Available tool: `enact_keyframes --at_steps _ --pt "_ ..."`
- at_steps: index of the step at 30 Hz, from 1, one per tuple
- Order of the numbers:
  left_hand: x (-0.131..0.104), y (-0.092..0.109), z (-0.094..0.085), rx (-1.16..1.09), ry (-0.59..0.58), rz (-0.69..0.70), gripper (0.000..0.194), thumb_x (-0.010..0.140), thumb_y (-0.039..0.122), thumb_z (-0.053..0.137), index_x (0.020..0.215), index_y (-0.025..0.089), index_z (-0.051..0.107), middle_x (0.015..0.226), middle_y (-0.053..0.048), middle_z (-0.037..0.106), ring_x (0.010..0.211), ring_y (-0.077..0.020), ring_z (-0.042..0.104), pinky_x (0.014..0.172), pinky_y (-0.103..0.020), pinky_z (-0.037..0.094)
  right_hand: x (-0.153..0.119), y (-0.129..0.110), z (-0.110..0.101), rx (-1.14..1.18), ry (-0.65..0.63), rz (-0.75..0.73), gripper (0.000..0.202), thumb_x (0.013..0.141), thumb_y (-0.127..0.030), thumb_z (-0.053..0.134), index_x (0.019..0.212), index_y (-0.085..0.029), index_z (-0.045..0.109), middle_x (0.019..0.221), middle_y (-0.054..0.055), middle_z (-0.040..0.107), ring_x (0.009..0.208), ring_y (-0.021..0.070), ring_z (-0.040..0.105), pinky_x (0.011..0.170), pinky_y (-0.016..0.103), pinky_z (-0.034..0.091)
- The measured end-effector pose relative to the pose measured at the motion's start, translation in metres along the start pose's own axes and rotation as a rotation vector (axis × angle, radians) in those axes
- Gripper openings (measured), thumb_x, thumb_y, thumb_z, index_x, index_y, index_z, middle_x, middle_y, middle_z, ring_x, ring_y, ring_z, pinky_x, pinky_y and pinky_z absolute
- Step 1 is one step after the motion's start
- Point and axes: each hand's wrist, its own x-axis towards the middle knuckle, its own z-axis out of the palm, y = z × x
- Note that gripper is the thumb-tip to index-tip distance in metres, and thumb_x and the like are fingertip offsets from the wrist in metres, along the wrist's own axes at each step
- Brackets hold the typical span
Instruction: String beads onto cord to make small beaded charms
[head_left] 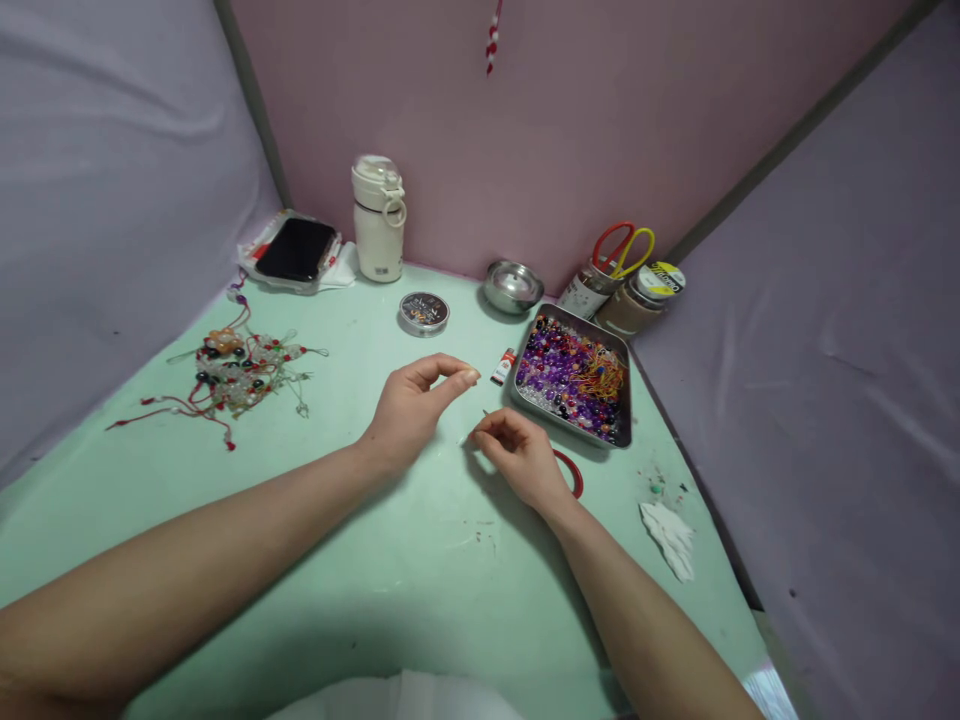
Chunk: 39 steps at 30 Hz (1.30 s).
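Observation:
Thumb and forefinger of my left hand (411, 412) are pinched together above the middle of the table; what lies between the tips is too small to make out. Just to the right and nearer to me, my right hand (523, 462) is closed in a pinch as well. A thin, pale bit shows at its fingertips, too fine to name. Beyond my right hand stands a metal tray (568, 428) full of purple, clear, red and black beads, with a tangle of orange-yellow cord (600, 373). A curved red loop (574, 474) is partly hidden behind my right hand.
Beaded strings (240, 370) lie at left near a phone (296, 249) and a white bottle (379, 235). Toward the back are a round spool case (424, 313), metal bowl (513, 288), scissors (622, 250) and a jar (634, 305). Crumpled tissue (670, 540) lies at right.

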Motion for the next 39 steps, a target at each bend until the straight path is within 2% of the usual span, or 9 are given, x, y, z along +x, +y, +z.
enact_keyframes --at_steps 6,10,14,21,24,27,30,33,39 --pt "0.014 -0.003 -0.007 -0.4 0.076 -0.272 0.016 0.07 0.025 0.076 0.075 0.015 0.065 0.08 0.0 0.062 0.083 -0.0119 0.057 0.088 -0.036 0.051 -0.001 -0.007 0.005 0.301 -0.021 0.226 0.02 0.072 -0.031 0.073 0.088 -0.02 0.066 0.075 0.002 0.073 0.068 0.015 0.066 0.064 0.028 0.05" --pt "0.015 -0.004 -0.011 -0.553 0.033 -0.388 0.012 0.075 0.019 0.073 0.078 0.015 0.062 0.086 -0.002 0.064 0.091 -0.0153 0.061 0.091 -0.044 0.052 -0.001 -0.007 0.006 0.35 0.002 0.246 0.017 0.071 -0.03 0.075 0.081 -0.019 0.068 0.077 0.004 0.075 0.07 0.0152 0.068 0.067 0.029 0.053" --pt "0.014 -0.002 -0.011 -0.598 -0.005 -0.414 0.007 0.078 0.016 0.069 0.079 0.014 0.062 0.089 -0.002 0.065 0.092 -0.0151 0.064 0.095 -0.045 0.051 -0.002 -0.007 0.007 0.334 0.007 0.24 0.017 0.07 -0.031 0.075 0.081 -0.019 0.069 0.075 0.004 0.074 0.072 0.0171 0.069 0.069 0.032 0.055" --pt "0.007 0.005 -0.005 -0.488 -0.038 -0.365 0.011 0.078 0.021 0.071 0.082 0.014 0.063 0.085 -0.003 0.067 0.087 -0.0158 0.066 0.092 -0.043 0.053 -0.001 -0.003 0.006 0.24 -0.007 0.183 0.017 0.073 -0.033 0.073 0.082 -0.019 0.07 0.075 0.003 0.072 0.071 0.0165 0.067 0.068 0.031 0.054" --pt "0.001 0.003 -0.001 -0.388 -0.089 -0.342 0.017 0.076 0.027 0.074 0.082 0.014 0.064 0.088 -0.003 0.067 0.083 -0.0159 0.067 0.087 -0.04 0.054 0.0 0.0 0.003 0.148 -0.025 0.068 0.016 0.078 -0.033 0.068 0.088 -0.021 0.07 0.088 0.005 0.071 0.075 0.016 0.064 0.068 0.03 0.052" --pt "-0.005 -0.001 0.004 -0.3 -0.116 -0.344 0.021 0.074 0.031 0.075 0.082 0.014 0.066 0.094 -0.004 0.066 0.082 -0.0153 0.067 0.085 -0.038 0.055 0.001 -0.003 -0.003 0.061 0.094 -0.075 0.016 0.083 -0.033 0.064 0.094 -0.023 0.07 0.102 0.005 0.065 0.088 0.017 0.061 0.072 0.03 0.051" --pt "-0.01 -0.005 0.009 -0.209 -0.13 -0.348 0.021 0.073 0.033 0.075 0.081 0.015 0.067 0.113 -0.006 0.063 0.079 -0.0134 0.067 0.087 -0.039 0.055 0.001 -0.01 -0.008 0.031 0.208 -0.162 0.011 0.083 -0.032 0.065 0.088 -0.024 0.071 0.094 0.003 0.06 0.091 0.0169 0.057 0.075 0.029 0.047" --pt "-0.014 -0.007 0.011 -0.136 -0.162 -0.324 0.02 0.073 0.033 0.074 0.078 0.015 0.068 0.134 -0.007 0.051 0.082 -0.0136 0.067 0.087 -0.039 0.056 0.001 -0.016 -0.011 0.096 0.165 -0.155 0.009 0.082 -0.03 0.066 0.087 -0.025 0.072 0.087 0.001 0.06 0.084 0.0154 0.056 0.076 0.03 0.045" --pt "-0.019 -0.01 0.013 -0.105 -0.207 -0.302 0.015 0.076 0.03 0.071 0.08 0.015 0.071 0.141 -0.008 0.044 0.104 -0.0218 0.063 0.087 -0.037 0.057 0.0 -0.013 -0.011 0.21 0.099 -0.052 0.005 0.078 -0.028 0.071 0.076 -0.025 0.074 0.078 -0.001 0.06 0.076 0.0136 0.055 0.071 0.028 0.042"
